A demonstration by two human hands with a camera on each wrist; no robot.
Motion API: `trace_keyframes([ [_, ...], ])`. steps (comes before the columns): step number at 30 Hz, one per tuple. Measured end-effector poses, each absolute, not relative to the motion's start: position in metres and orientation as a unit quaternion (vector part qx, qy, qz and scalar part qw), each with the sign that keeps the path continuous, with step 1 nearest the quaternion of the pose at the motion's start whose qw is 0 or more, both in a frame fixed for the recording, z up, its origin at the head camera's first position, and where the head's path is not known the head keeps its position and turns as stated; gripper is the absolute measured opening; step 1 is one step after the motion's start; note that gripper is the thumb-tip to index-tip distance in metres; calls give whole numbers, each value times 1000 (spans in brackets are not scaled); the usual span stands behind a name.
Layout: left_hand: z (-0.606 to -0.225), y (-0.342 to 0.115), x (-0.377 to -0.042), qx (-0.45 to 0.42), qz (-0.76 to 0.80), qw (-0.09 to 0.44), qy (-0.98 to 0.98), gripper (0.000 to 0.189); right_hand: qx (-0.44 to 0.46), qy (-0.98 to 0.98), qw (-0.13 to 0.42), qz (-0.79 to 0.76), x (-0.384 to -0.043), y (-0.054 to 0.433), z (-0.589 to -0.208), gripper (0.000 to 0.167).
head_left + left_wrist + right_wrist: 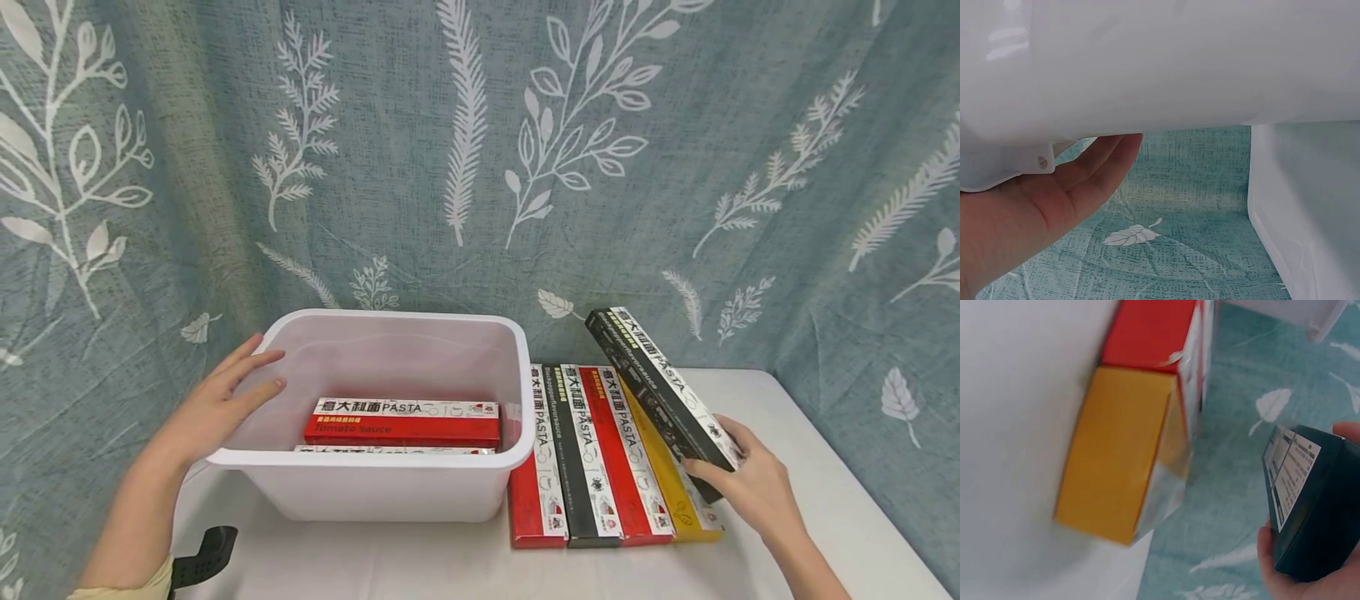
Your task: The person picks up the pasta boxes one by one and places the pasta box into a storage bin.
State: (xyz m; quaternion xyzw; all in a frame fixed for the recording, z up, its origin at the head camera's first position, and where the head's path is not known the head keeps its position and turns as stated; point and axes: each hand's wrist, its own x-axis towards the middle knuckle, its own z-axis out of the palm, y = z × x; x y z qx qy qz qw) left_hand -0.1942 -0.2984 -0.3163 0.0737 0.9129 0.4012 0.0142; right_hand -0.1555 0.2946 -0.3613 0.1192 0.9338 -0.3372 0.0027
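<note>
The right-hand grip [750, 479] pinches the near end of a black-pepper pasta box [660, 387], thumb on one side and fingers on the other. The box is held up at a slant, its far end pointing up and to the left; the right wrist view shows it apart from the yellow box beside it, with a printed white label [1296, 472] on it.

The left-hand grip [217, 400] is spread, its fingers fairly straight over the left rim of a white plastic bin [367, 496]; the left wrist view shows it against the outside, next to a lug [1040, 161] with a small hole. A black strap [206, 558] sits at that wrist, by a pale yellow sleeve [127, 590].

On the white bench [420, 571], right of the bin, four pasta boxes lie side by side: a leftmost red box [536, 500], a black box [577, 475], another red box [626, 475] and a yellow box [693, 512], partly covered from view by the raised one.

Inside the bin, a strip of a second pasta box [393, 449] shows just above the near rim, and beyond it lies a red tomato-sauce pasta box [401, 427].

Behind everything hangs a blue-green curtain [390, 125] with white leaf sprigs.
</note>
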Motion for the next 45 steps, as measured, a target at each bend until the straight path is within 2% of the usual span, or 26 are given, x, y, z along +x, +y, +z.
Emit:
trace_keyframes([
  [18, -315, -299, -195, 75, 406, 15, 911, 60, 60, 924, -41, -377, -157, 258, -337, 80],
  [34, -316, -298, -196, 72, 406, 14, 911, 60, -9, 923, -39, -383, -161, 225, -317, 78],
  [38, -316, -298, -196, 74, 407, 14, 910, 60, -38, 930, -42, -364, -164, 214, -312, 77],
  [45, -316, -299, -196, 72, 405, 15, 911, 61, -132, 927, -83, -341, -177, 197, -305, 71],
])
